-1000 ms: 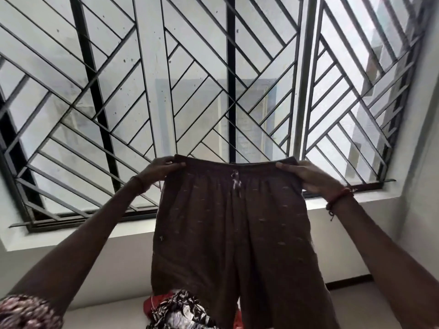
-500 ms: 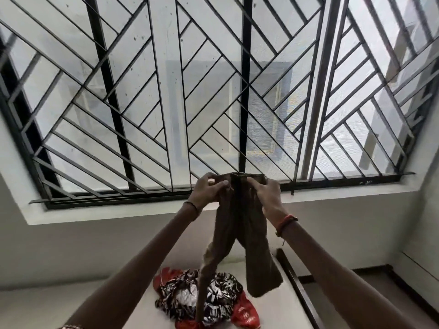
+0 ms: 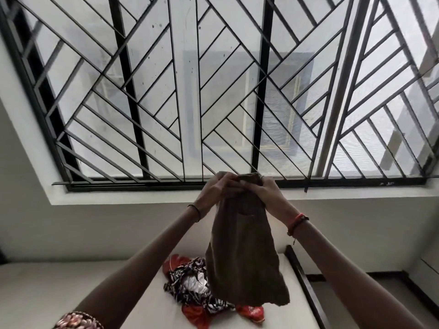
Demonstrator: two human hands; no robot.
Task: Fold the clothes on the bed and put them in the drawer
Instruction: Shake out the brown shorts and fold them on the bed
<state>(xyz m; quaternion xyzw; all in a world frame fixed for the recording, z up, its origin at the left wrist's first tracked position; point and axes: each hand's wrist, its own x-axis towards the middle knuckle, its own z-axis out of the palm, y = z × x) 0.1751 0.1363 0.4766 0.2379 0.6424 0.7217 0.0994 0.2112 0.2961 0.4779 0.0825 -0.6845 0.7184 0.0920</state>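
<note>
Above the bed (image 3: 59, 288), both hands are gripping brown shorts (image 3: 242, 257): left hand (image 3: 219, 189) and right hand (image 3: 267, 193) fingers are pinching the waistband together, shorts hanging over a patterned clothes pile (image 3: 190, 286).

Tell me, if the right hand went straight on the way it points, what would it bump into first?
Most likely the left hand, gripping the same brown shorts right beside it. The right hand points up and leftward; beyond lies the window grille, though depth is hard to judge.

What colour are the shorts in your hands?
Brown shorts, plain as far as shows; best seen in the head view.
</note>
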